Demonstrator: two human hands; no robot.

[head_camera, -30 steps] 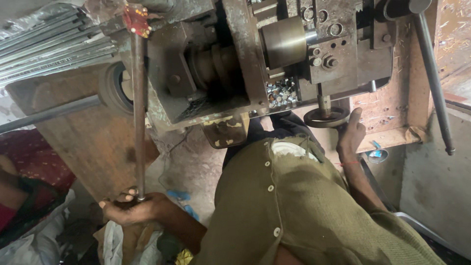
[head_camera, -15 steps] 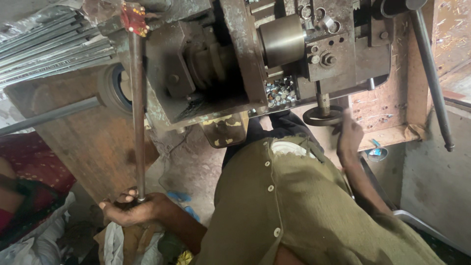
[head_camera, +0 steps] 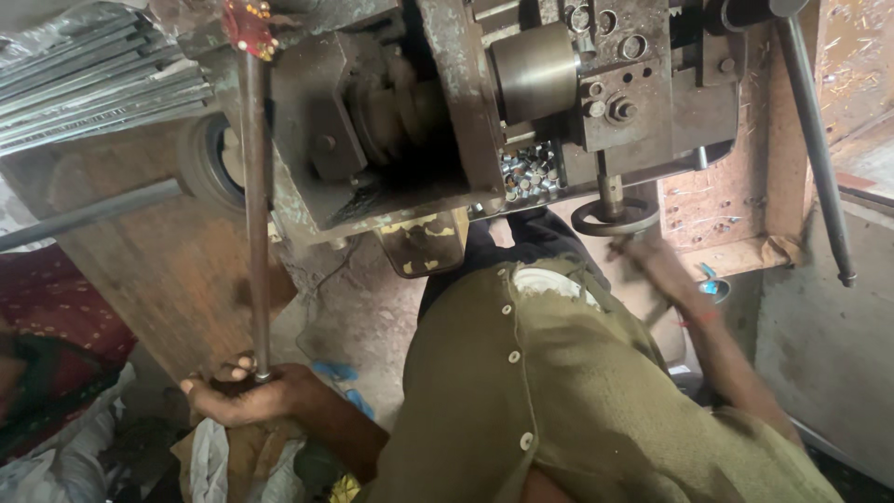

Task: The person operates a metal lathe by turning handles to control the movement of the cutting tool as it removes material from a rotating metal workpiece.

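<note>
Overhead, the scene in labelled lines:

Long rod: the long rod [head_camera: 255, 205] is a thin, dark, rusty metal bar hanging near upright from a red fitting [head_camera: 246, 26] at the top of the machine [head_camera: 391, 121], down to the lower left of the view.
Left hand: the left hand [head_camera: 244, 396] is closed round the bottom end of the long rod, fingers curled about it, knuckles turned outward.
Right hand: the right hand [head_camera: 652, 265] is blurred, just below the small round handwheel [head_camera: 613, 218] under the machine; whether it grips or only touches the wheel cannot be told.
Handwheel: dark, flat and ring-shaped on a short vertical stem.
Machine: heavy, grimy grey-brown iron with a smooth round drum [head_camera: 533, 70], bolt heads, and a tray of small shiny metal pieces [head_camera: 533, 172].
Surface: a worn wooden panel [head_camera: 158, 270] leans behind the long rod, with a dusty concrete floor [head_camera: 363, 317] beneath.
Room: a bundle of grey metal bars [head_camera: 93, 74] lies at upper left, red patterned cloth [head_camera: 56, 307] at far left, and a second long bar [head_camera: 815, 140] slants down at right.
Clothing: an olive buttoned shirt [head_camera: 559, 410] fills the lower middle.
Edges: the machine overhangs closely; a grey wall [head_camera: 829, 345] closes the right side.
</note>
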